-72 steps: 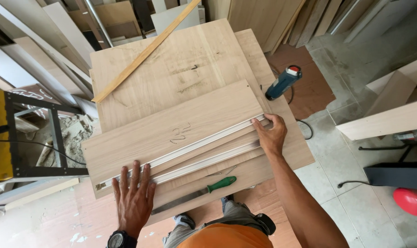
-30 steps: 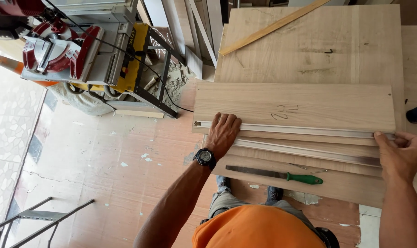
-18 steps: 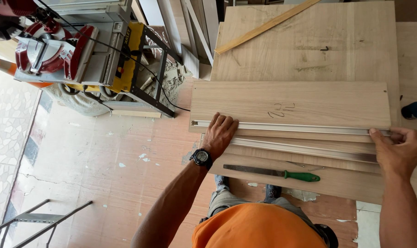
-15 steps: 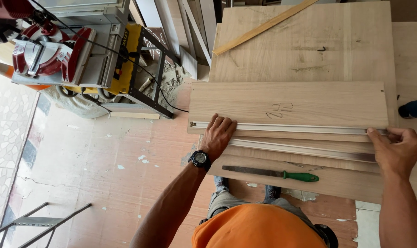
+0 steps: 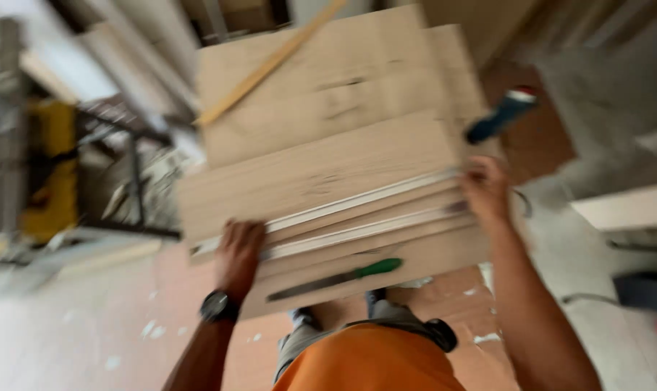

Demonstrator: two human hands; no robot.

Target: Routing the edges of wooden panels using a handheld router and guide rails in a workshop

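Head view: blurred throughout, so fine detail is lost.
Left hand [image 5: 238, 253]: lies palm down on the near left end of the top board [image 5: 321, 177], fingers spread flat on its pale edge strip [image 5: 357, 203] (a dark watch [image 5: 220, 307] sits on the wrist).
Right hand [image 5: 485, 190]: fingers curled around the right end of the same board.
Top board: lies across stacked boards on the bench [image 5: 328, 87].
File [image 5: 335, 279]: green handle, just below the hands.
Blue tool [image 5: 500, 116]: on the floor, right.
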